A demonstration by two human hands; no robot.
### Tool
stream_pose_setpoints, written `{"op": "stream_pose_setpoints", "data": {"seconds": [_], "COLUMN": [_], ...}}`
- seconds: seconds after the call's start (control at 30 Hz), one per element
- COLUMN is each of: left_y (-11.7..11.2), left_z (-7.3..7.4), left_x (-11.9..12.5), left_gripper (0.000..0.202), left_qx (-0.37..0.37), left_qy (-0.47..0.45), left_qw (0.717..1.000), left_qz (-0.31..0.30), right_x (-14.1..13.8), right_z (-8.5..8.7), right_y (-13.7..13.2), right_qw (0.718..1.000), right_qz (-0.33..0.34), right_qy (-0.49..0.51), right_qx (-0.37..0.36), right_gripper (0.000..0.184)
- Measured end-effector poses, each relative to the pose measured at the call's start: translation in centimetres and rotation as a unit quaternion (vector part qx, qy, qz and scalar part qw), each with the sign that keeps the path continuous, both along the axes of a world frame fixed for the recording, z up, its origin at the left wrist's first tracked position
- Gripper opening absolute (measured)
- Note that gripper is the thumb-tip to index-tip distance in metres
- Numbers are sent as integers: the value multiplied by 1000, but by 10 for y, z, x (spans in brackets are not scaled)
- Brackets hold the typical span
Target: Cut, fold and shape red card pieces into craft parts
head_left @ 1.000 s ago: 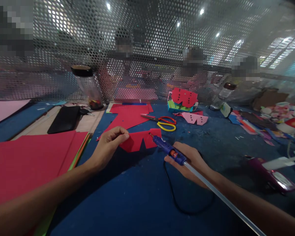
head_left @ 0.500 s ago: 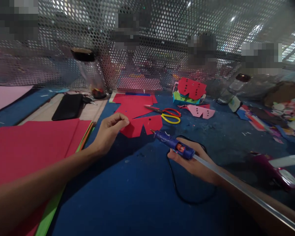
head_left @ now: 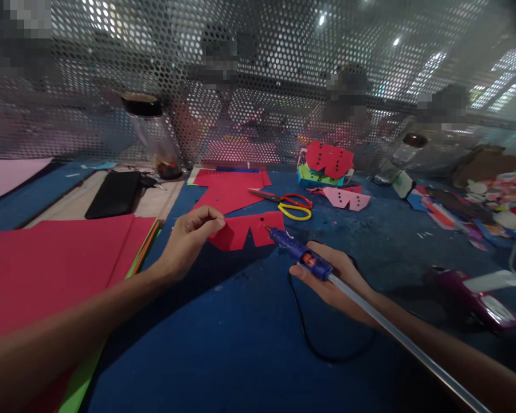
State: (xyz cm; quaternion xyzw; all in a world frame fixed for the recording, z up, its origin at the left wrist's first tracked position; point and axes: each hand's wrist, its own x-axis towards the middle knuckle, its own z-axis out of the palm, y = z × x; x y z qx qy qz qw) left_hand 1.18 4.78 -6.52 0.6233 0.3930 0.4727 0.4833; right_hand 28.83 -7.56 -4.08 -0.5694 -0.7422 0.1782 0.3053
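Perforated sheeting [head_left: 258, 123] spans the upper frame behind a blue worktop [head_left: 223, 344]. At frame centre, the left hand [head_left: 189, 238] has its fingers pinched on the left end of a red cutout [head_left: 231, 234]; its long axis runs nearly level across the frame, the notch opening toward the bottom edge. One black dot [head_left: 262, 218] marks its right half. Right of centre, the right hand [head_left: 337, 281] has its fingers closed around a blue glue gun [head_left: 294, 248]. Its long axis slopes from upper left to lower right, nozzle directed upper left at the cutout; contact cannot be determined. A translucent glue stick [head_left: 395, 330] extends from its rear toward the lower right. Scissors [head_left: 280, 201] lie just beyond the cutout, blades pointing left. Outward: a pink cutout [head_left: 347, 198] right of the scissors, red paper [head_left: 55, 269] lower left, a purple device [head_left: 468, 295] far right.
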Motion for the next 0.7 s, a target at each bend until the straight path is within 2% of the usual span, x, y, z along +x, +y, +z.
{"op": "stream_pose_setpoints", "data": {"seconds": [0.7], "left_y": [-2], "left_z": [3], "left_x": [1], "left_gripper": [14], "left_qx": [4], "left_qy": [17], "left_qw": [1000], "left_qz": [2], "right_x": [3], "right_z": [-3], "right_y": [1], "right_qw": [999], "right_qz": [-2], "right_qy": [-39], "right_qx": [-1], "right_gripper": [38]}}
